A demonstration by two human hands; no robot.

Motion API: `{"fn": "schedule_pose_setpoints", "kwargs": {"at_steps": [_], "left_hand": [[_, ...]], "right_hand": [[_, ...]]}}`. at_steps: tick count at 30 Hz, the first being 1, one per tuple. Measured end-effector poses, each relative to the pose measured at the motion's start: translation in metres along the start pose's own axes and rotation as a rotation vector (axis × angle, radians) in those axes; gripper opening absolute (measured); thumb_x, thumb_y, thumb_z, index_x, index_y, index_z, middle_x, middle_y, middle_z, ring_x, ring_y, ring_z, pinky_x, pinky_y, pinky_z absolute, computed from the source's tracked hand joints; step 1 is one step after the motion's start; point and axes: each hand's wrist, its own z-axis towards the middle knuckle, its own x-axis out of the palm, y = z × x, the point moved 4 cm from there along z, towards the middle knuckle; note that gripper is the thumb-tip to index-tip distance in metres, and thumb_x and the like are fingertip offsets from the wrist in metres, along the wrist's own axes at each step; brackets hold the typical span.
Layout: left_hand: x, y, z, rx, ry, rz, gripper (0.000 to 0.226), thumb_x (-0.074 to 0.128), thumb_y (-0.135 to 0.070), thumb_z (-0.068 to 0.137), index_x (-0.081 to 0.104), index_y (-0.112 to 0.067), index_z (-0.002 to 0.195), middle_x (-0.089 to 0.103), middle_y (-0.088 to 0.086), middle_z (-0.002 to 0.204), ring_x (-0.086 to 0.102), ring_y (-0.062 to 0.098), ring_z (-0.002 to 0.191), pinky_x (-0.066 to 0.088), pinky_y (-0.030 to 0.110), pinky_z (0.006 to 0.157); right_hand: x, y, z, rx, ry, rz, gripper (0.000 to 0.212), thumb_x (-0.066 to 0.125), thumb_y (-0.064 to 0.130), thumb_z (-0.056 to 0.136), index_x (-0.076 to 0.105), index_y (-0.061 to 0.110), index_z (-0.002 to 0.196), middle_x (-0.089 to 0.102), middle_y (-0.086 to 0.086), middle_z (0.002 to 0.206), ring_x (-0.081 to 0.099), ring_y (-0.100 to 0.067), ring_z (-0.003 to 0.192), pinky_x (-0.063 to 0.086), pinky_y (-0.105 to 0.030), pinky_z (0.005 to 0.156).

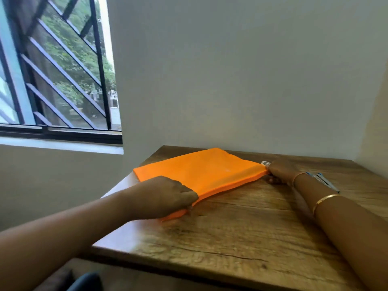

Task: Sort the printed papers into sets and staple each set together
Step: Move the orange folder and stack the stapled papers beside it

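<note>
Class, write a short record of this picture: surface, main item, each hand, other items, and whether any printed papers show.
Surface: wooden table
Main item: orange pouch, lying flat
Left: left hand grips the pouch's near left corner
Right: right hand holds its far right end, beside a white zip pull
Other items: blue and white object behind the right wrist, too blurred to name; barred window at left
Printed papers: none visible

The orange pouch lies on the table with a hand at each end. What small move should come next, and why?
Probably the right hand should draw the white pull along the orange pouch toward the left hand, which grips the near corner. No papers show on the table, so they are likely inside.
</note>
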Motion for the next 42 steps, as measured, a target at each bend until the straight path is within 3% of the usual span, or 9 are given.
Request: {"fn": "schedule_pose_setpoints", "kwargs": {"at_steps": [15,21,23,25,27,31,33,37,42], "left_hand": [[-0.006,-0.018,-0.069,-0.085,0.043,-0.104,0.04,0.023,-0.04,0.092,0.042,-0.023,0.122,0.064,-0.002,0.109,0.063,0.014,0.093,0.053,0.033,0.079],[-0.006,-0.04,-0.037,-0.065,-0.062,-0.042,0.015,0.045,-0.036,0.091,0.042,-0.025,0.1,0.062,-0.009,0.071,0.058,0.008,0.057,0.052,0.027,0.049],[-0.008,-0.054,-0.015,-0.048,-0.119,-0.016,0.016,0.052,-0.034,0.089,0.039,-0.026,0.092,0.057,-0.009,0.059,0.053,0.008,0.048,0.044,0.022,0.04],[-0.01,-0.068,0.012,-0.02,-0.189,0.024,0.013,0.045,-0.035,0.088,0.037,-0.025,0.088,0.055,-0.007,0.053,0.052,0.008,0.044,0.037,0.019,0.036],[-0.007,-0.081,0.04,-0.013,-0.25,0.0,0.012,0.041,-0.035,0.087,0.036,-0.024,0.086,0.055,-0.006,0.052,0.053,0.01,0.044,0.034,0.02,0.034],[0.001,-0.092,0.085,-0.001,-0.3,-0.1,0.016,0.05,-0.036,0.084,0.042,-0.022,0.083,0.058,-0.005,0.056,0.056,0.012,0.049,0.026,0.021,0.039],[0.0,-0.091,0.093,0.021,-0.268,-0.216,0.028,0.053,-0.047,0.085,0.051,-0.018,0.086,0.062,-0.002,0.065,0.06,0.016,0.059,0.034,0.025,0.046],[-0.002,-0.057,0.101,-0.273,-0.194,-0.391,0.061,0.025,-0.068,0.083,0.059,-0.025,0.108,0.068,-0.002,0.101,0.062,0.018,0.09,0.044,0.033,0.07],[0.057,0.034,0.075,-0.848,0.156,-0.304,0.065,0.032,-0.067,0.088,0.036,-0.027,0.139,0.034,0.0,0.149,0.03,0.023,0.137,0.029,0.043,0.109]], "right_hand": [[0.014,0.015,-0.018,-0.062,-0.058,-0.367,0.031,0.034,0.022,0.1,0.061,0.008,0.092,0.055,-0.008,0.065,0.048,-0.019,0.057,0.037,-0.028,0.056],[0.023,0.03,-0.029,-0.196,-0.153,-0.44,0.021,0.043,0.022,0.096,0.049,0.005,0.106,0.055,-0.014,0.103,0.054,-0.025,0.078,0.038,-0.03,0.064],[0.036,0.038,-0.036,-0.256,-0.077,-0.453,0.018,0.046,0.025,0.091,0.053,0.008,0.091,0.054,-0.013,0.098,0.049,-0.023,0.084,0.036,-0.03,0.066],[0.047,0.042,-0.042,-0.308,-0.008,-0.524,0.03,0.047,0.037,0.088,0.056,0.008,0.088,0.056,-0.019,0.1,0.053,-0.028,0.094,0.04,-0.033,0.076],[0.058,0.042,-0.048,-0.305,0.04,-0.64,0.052,0.042,0.046,0.095,0.053,0.001,0.118,0.051,-0.024,0.128,0.049,-0.034,0.117,0.04,-0.034,0.088],[0.075,0.03,-0.066,-0.275,0.194,-0.688,0.078,0.033,0.062,0.093,0.021,0.007,0.147,0.024,-0.02,0.152,0.033,-0.035,0.135,0.035,-0.04,0.101],[0.076,0.019,-0.069,-0.261,0.244,-0.783,0.088,0.024,0.073,0.088,0.003,0.018,0.152,0.003,-0.013,0.159,0.013,-0.034,0.145,0.017,-0.054,0.113],[0.06,0.006,-0.067,-0.285,0.325,-0.989,0.116,0.0,0.097,0.056,-0.005,0.031,0.152,-0.013,-0.004,0.16,-0.01,-0.03,0.146,-0.003,-0.072,0.106],[0.045,-0.003,-0.058,-0.189,0.337,-0.88,0.085,0.014,0.078,0.084,-0.01,0.03,0.151,-0.013,-0.003,0.16,-0.011,-0.029,0.146,-0.002,-0.065,0.112]]}}
